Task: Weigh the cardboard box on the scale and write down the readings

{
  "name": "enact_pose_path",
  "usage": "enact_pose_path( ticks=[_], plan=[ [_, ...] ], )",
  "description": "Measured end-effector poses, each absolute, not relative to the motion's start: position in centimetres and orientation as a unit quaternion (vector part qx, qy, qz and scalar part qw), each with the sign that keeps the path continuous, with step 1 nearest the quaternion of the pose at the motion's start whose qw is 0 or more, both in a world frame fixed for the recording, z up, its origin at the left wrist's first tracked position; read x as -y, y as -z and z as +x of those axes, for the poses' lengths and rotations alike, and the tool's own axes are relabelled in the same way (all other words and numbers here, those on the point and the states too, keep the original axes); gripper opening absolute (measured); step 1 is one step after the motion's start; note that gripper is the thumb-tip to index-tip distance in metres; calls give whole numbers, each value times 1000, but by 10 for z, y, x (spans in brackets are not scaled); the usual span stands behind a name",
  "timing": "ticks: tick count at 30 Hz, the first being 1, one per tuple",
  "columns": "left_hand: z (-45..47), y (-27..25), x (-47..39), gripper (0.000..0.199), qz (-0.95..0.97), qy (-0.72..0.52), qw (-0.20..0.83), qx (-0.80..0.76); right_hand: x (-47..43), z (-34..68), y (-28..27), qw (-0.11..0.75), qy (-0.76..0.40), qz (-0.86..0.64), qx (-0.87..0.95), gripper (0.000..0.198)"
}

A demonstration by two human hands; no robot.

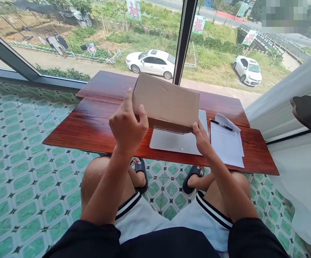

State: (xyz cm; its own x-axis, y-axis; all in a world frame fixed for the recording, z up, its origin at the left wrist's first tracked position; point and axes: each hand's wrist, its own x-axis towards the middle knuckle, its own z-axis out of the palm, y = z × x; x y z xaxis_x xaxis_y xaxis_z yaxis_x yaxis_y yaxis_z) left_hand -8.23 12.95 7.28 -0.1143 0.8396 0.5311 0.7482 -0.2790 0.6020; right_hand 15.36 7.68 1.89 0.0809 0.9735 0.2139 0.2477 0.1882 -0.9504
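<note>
A brown cardboard box (167,102) is held tilted above the table, its broad face toward me and its right end lower. My left hand (130,122) grips the box's left end, thumb on the near edge and fingers partly hidden behind it. At the lower right corner, my right hand (201,138) holds the box with its thumb in front; its other fingers are mostly hidden. Under the box, a flat silver-grey panel, perhaps a closed laptop (177,144), lies on the table, partly covered from view.
The dark red wooden table (90,125) stands before my knees. To the right lie papers (226,147) with a black pen (222,124) on top. A large window with a dark frame (181,39) rises behind, a white curtain (290,107) at right. Green patterned tiles (23,172) cover the floor.
</note>
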Motion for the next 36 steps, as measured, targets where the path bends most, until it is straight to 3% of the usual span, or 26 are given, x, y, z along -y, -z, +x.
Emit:
enact_pose_path(
  ticks=[8, 20, 36],
  plan=[
    [-62, -63, -126, 54, 691, -445, 129, -555, -71, 181, -35, 520, -210, -565, 605, 54],
    [-49, -51, -134, 47, 715, -445, 224, -491, -64, 210, -34, 441, -52, -669, 596, 41],
    [-41, -43, -135, 50, 723, -431, 251, -477, -59, 220, -29, 416, -9, -691, 592, 38]
  ],
)
